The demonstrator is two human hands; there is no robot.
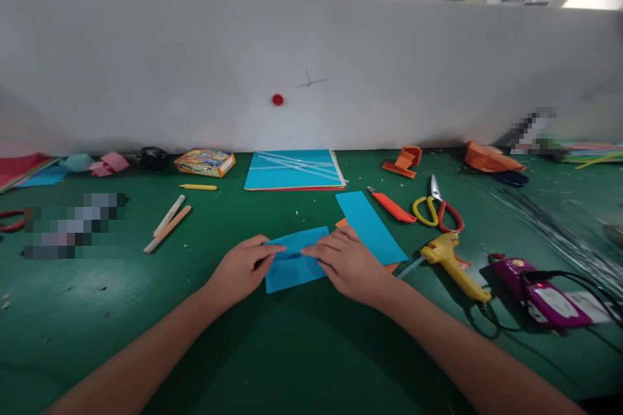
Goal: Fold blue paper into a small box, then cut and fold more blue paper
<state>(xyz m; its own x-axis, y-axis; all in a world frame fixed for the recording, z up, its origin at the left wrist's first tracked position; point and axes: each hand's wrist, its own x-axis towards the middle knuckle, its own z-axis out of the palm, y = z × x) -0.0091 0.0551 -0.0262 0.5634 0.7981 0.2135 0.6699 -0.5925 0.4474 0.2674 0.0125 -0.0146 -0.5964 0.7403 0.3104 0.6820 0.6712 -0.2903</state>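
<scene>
Someone's bare forearms (163, 337) reach from the near side, left hand (239, 274) and right hand (354, 267) both pinching creased blue paper (293, 277); scissors (437, 190) lie farther right.

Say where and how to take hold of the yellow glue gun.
Probably by its yellow handle, right hand coming from the near side once off the blue paper: the gun lies on its side, handle slanting toward the person, away from the scissors. Mind the cord at its end.

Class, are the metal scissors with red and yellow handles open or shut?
Shut: the scissors' silver blades lie together, tapering to one tip.
</scene>
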